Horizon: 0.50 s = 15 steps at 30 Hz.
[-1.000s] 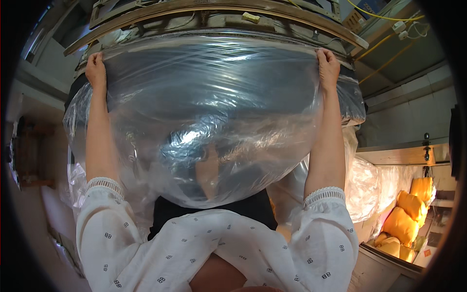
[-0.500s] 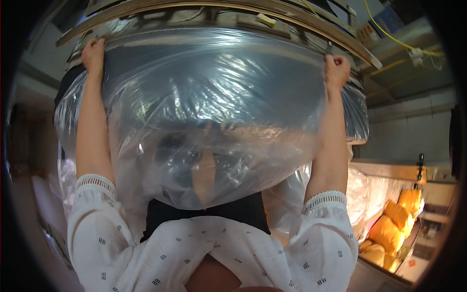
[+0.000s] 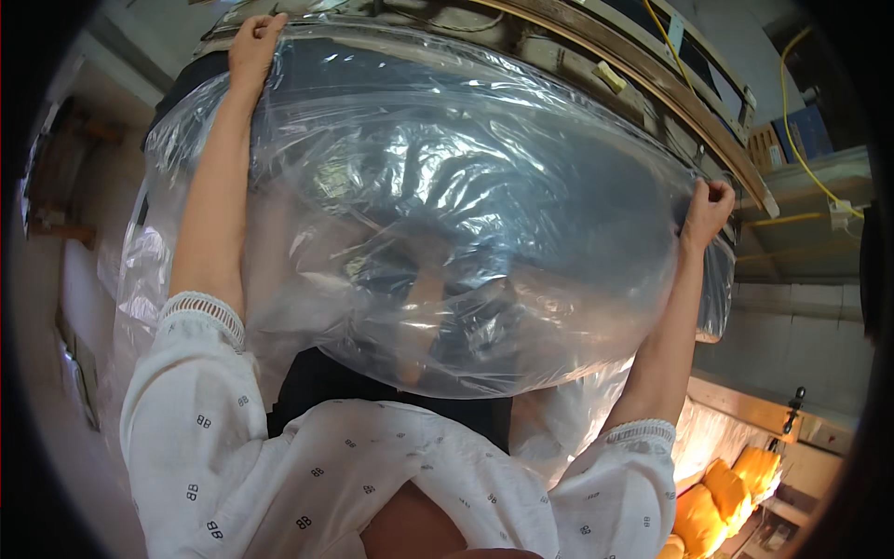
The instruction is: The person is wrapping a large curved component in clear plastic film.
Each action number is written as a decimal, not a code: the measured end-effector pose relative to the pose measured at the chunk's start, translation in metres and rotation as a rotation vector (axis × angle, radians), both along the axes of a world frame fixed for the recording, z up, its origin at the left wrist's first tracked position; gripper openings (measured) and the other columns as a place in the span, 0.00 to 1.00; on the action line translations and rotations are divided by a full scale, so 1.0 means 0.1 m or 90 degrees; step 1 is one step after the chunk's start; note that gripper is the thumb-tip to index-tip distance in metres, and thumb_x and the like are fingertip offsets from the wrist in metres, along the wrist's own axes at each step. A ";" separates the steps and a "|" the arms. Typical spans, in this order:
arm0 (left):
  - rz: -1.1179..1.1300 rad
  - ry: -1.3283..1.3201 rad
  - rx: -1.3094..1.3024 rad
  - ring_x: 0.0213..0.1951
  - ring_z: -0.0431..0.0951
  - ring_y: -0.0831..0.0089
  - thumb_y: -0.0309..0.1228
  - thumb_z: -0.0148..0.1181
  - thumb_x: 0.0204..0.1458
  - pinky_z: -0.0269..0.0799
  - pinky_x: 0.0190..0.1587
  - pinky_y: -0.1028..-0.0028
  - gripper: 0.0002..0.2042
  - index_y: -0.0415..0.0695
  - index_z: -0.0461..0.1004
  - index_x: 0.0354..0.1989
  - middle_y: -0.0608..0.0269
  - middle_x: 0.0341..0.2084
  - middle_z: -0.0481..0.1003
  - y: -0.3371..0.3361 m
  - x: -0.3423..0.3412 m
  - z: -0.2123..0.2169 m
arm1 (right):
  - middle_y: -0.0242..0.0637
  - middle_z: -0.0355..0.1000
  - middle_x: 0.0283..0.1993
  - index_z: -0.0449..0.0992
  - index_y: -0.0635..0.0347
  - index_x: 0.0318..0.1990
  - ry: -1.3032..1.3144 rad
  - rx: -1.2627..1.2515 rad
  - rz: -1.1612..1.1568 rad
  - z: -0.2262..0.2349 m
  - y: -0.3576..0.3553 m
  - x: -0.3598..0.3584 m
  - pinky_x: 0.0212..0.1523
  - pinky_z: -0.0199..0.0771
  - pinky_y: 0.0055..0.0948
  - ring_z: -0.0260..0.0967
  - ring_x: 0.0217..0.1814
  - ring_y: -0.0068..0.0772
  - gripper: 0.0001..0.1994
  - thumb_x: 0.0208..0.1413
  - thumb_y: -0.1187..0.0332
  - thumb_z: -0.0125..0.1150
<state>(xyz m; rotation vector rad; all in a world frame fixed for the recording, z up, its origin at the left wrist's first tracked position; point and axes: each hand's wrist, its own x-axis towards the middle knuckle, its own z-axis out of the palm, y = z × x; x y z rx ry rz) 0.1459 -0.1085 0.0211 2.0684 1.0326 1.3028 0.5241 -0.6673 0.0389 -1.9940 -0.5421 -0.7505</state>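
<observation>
A: Hands?
B: Left hand (image 3: 253, 42) and right hand (image 3: 706, 207) raised, each pinching an edge of clear plastic bag (image 3: 447, 252).
A: Bag?
B: Ballooning between both arms, below metal frame (image 3: 652, 79); yellow bundles (image 3: 736, 489) lower right.

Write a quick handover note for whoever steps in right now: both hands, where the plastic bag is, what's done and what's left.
Left hand: raised, gripping the far-left edge of the clear plastic bag.
Right hand: raised, fist shut on the bag's right edge.
Bag: stretched wide between both hands, bulging toward the person, close under a metal frame. Something dark shows inside; cannot tell what.
Done: bag spread and held open.
Left: whether it is seated on the frame cannot be seen; probably keep both grips.
Orange bundles lie lower right.
</observation>
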 end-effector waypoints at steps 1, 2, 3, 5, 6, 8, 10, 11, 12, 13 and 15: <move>-0.012 0.003 -0.003 0.29 0.73 0.74 0.47 0.62 0.45 0.67 0.36 0.74 0.18 0.43 0.76 0.34 0.64 0.25 0.75 -0.02 -0.03 0.01 | 0.34 0.63 0.31 0.67 0.63 0.32 0.003 -0.003 -0.012 0.11 0.02 -0.14 0.39 0.64 0.25 0.60 0.33 0.26 0.11 0.47 0.68 0.63; -0.029 0.050 0.041 0.29 0.72 0.75 0.47 0.62 0.46 0.66 0.36 0.75 0.18 0.42 0.77 0.34 0.64 0.25 0.75 -0.04 -0.08 0.02 | 0.34 0.63 0.33 0.68 0.63 0.32 -0.043 0.026 0.026 0.25 0.03 -0.26 0.39 0.64 0.25 0.60 0.34 0.26 0.10 0.48 0.69 0.62; -0.045 0.095 0.086 0.29 0.72 0.75 0.47 0.61 0.46 0.66 0.37 0.75 0.19 0.41 0.77 0.34 0.65 0.26 0.75 -0.06 -0.13 0.04 | 0.34 0.64 0.34 0.68 0.63 0.33 -0.091 0.055 0.066 0.41 0.05 -0.44 0.39 0.64 0.25 0.61 0.35 0.27 0.09 0.50 0.69 0.60; -0.055 0.066 0.032 0.29 0.72 0.76 0.46 0.60 0.48 0.66 0.37 0.76 0.19 0.41 0.77 0.35 0.65 0.27 0.76 -0.02 -0.33 0.12 | 0.36 0.65 0.40 0.70 0.61 0.36 0.022 -0.013 0.205 0.65 0.06 -0.82 0.42 0.65 0.27 0.63 0.38 0.30 0.09 0.49 0.70 0.60; -0.031 0.058 0.028 0.30 0.72 0.76 0.45 0.61 0.48 0.66 0.37 0.76 0.18 0.42 0.78 0.36 0.64 0.27 0.76 0.02 -0.38 0.11 | 0.38 0.65 0.46 0.70 0.60 0.41 0.002 -0.141 0.272 0.68 0.10 -1.03 0.47 0.64 0.30 0.64 0.43 0.34 0.13 0.49 0.66 0.61; -0.017 0.051 0.026 0.30 0.72 0.77 0.45 0.61 0.48 0.65 0.37 0.77 0.17 0.42 0.78 0.36 0.64 0.26 0.76 0.02 -0.41 0.03 | 0.40 0.62 0.57 0.69 0.55 0.51 -0.082 -0.412 0.361 0.60 0.14 -1.39 0.56 0.58 0.37 0.61 0.55 0.41 0.22 0.49 0.59 0.60; -0.009 0.038 0.025 0.30 0.72 0.77 0.44 0.61 0.48 0.65 0.38 0.77 0.17 0.42 0.78 0.36 0.64 0.26 0.76 -0.06 -0.42 0.04 | 0.40 0.59 0.61 0.67 0.52 0.56 -0.144 -0.556 0.367 0.44 -0.09 -1.65 0.61 0.53 0.41 0.57 0.61 0.44 0.26 0.49 0.55 0.58; 0.006 0.037 0.031 0.31 0.71 0.78 0.43 0.62 0.48 0.65 0.38 0.78 0.16 0.42 0.78 0.35 0.65 0.26 0.76 -0.11 -0.47 0.07 | 0.39 0.57 0.63 0.65 0.50 0.58 -0.101 -0.602 0.325 0.33 -0.23 -1.75 0.63 0.49 0.44 0.53 0.64 0.45 0.27 0.50 0.54 0.56; 0.024 0.039 0.037 0.31 0.71 0.79 0.42 0.62 0.48 0.65 0.38 0.79 0.15 0.42 0.79 0.35 0.66 0.26 0.76 -0.15 -0.53 0.09 | 0.38 0.55 0.65 0.63 0.48 0.61 -0.058 -0.647 0.288 0.28 -0.34 -1.81 0.65 0.45 0.46 0.49 0.67 0.45 0.28 0.51 0.52 0.54; 0.018 0.038 0.033 0.31 0.71 0.79 0.42 0.62 0.48 0.65 0.38 0.79 0.15 0.42 0.79 0.35 0.66 0.26 0.76 -0.15 -0.58 0.07 | 0.38 0.55 0.65 0.63 0.48 0.61 -0.055 -0.651 0.282 0.29 -0.44 -1.85 0.65 0.45 0.46 0.49 0.67 0.45 0.28 0.51 0.52 0.54; -0.035 -0.010 -0.029 0.32 0.71 0.81 0.40 0.62 0.49 0.65 0.39 0.81 0.13 0.43 0.79 0.35 0.68 0.28 0.76 -0.13 -0.76 0.10 | 0.37 0.55 0.65 0.63 0.49 0.60 -0.056 -0.647 0.292 0.31 -0.60 -1.89 0.64 0.46 0.46 0.49 0.67 0.46 0.28 0.51 0.55 0.54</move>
